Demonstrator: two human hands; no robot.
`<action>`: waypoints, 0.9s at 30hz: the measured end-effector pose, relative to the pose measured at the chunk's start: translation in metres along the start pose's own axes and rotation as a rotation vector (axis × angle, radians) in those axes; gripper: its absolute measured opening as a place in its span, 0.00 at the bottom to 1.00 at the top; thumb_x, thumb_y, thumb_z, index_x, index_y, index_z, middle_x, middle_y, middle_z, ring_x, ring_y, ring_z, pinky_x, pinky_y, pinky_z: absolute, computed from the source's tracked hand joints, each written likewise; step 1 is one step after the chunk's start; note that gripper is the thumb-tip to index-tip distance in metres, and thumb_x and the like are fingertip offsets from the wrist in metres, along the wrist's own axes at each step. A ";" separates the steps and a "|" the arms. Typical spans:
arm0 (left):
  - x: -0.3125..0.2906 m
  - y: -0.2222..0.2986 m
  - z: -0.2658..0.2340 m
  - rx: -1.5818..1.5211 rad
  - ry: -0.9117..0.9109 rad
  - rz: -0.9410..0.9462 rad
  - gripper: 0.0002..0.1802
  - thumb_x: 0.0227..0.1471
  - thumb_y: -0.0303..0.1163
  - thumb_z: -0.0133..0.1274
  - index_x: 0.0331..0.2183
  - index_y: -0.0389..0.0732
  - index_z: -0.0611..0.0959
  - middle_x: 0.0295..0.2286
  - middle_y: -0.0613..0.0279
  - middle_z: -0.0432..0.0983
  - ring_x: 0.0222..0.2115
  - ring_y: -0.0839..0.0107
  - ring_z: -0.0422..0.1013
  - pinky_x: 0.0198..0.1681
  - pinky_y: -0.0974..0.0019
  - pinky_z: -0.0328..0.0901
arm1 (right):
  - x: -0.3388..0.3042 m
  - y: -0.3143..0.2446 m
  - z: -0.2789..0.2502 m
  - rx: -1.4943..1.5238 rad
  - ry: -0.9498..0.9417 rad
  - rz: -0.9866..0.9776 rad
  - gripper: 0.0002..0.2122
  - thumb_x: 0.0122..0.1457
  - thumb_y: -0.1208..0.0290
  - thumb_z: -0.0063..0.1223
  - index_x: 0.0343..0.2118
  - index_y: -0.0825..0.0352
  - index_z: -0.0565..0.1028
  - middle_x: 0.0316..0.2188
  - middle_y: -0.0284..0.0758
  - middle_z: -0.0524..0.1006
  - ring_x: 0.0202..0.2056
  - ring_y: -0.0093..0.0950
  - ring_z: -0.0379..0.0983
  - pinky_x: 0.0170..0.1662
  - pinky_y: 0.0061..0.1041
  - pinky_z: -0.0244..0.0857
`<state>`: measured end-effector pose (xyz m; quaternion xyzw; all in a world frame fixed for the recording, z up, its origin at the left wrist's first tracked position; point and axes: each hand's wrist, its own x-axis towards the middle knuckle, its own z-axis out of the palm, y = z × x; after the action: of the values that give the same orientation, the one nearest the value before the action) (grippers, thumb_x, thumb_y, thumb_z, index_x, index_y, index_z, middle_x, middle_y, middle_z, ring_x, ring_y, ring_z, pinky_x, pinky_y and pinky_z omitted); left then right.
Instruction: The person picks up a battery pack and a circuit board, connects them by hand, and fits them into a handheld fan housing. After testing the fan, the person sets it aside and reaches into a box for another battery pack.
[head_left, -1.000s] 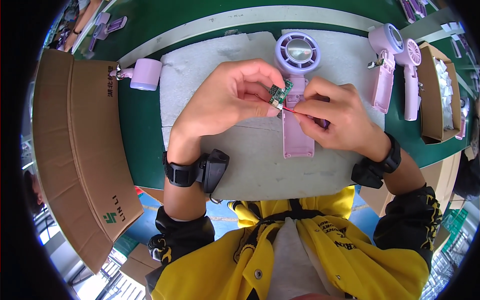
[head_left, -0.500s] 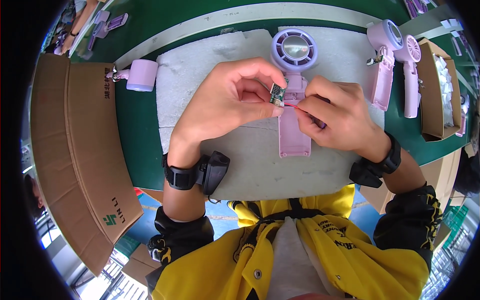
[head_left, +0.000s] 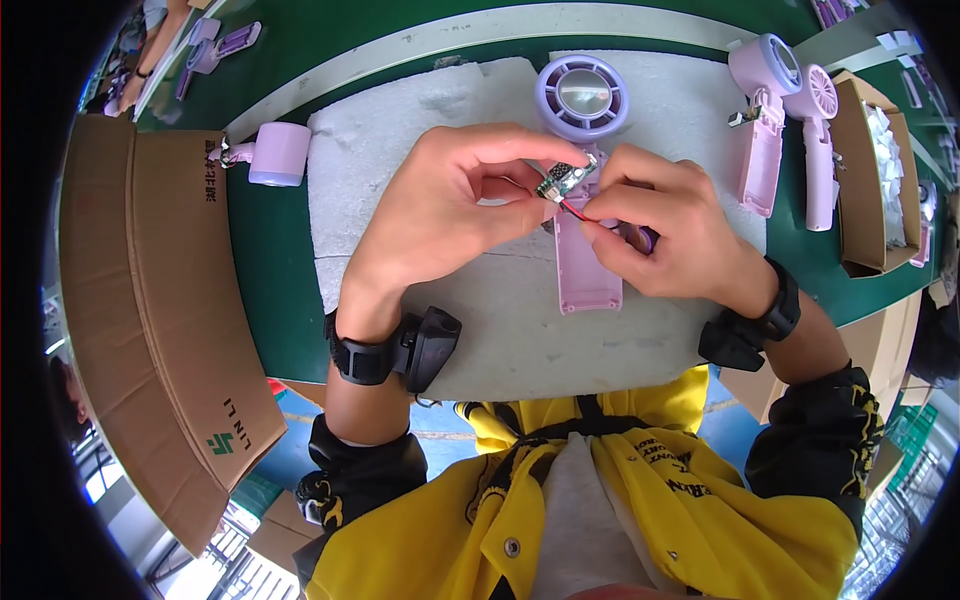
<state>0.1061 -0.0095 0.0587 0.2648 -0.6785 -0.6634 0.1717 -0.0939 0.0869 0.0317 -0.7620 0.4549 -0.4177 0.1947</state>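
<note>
A small green circuit board (head_left: 566,180) is pinched edgewise between the thumb and fingers of my left hand (head_left: 455,205). Thin red and black wires (head_left: 573,210) run from a white connector at its lower edge. My right hand (head_left: 672,225) closes its thumb and forefinger on those wires, close to the connector. A dark purple, rounded thing (head_left: 638,238) shows partly under its curled fingers; its kind is hidden. Beneath both hands lies a handheld fan with a round lavender head (head_left: 583,97) and an open pink handle shell (head_left: 588,270).
White foam sheet (head_left: 390,110) covers the green table (head_left: 270,290). A pink fan head (head_left: 280,154) with wires sits left, beside a large cardboard box (head_left: 165,300). Two more fans (head_left: 763,150) (head_left: 820,150) lie right, near a small carton (head_left: 860,190) of white parts.
The circuit board has turned in my left fingers from nearly upright to slanting up rightward. My right fingertips have moved slightly left, closer to the connector.
</note>
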 end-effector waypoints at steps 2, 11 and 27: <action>-0.001 -0.001 0.001 0.041 -0.016 0.017 0.22 0.44 0.13 0.53 0.43 0.37 0.83 0.34 0.63 0.79 0.33 0.77 0.74 0.40 0.73 0.71 | -0.002 0.000 0.001 0.054 -0.005 0.024 0.06 0.44 0.81 0.62 0.26 0.69 0.75 0.24 0.33 0.71 0.18 0.24 0.67 0.20 0.21 0.60; 0.000 0.000 0.007 0.193 0.031 0.135 0.21 0.43 0.15 0.54 0.43 0.38 0.83 0.33 0.60 0.80 0.33 0.75 0.75 0.41 0.69 0.72 | 0.002 -0.005 0.005 0.010 0.158 0.078 0.18 0.44 0.83 0.63 0.40 0.68 0.74 0.31 0.38 0.73 0.27 0.28 0.72 0.28 0.23 0.67; -0.001 -0.001 0.009 0.137 0.139 -0.024 0.15 0.43 0.16 0.58 0.38 0.33 0.85 0.29 0.60 0.81 0.29 0.75 0.76 0.37 0.72 0.73 | 0.001 0.004 0.010 -0.056 0.203 0.087 0.16 0.42 0.80 0.68 0.36 0.69 0.76 0.32 0.38 0.76 0.28 0.30 0.76 0.30 0.24 0.70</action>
<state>0.1016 -0.0013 0.0568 0.3294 -0.7055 -0.5974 0.1920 -0.0879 0.0834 0.0236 -0.7007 0.5164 -0.4708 0.1442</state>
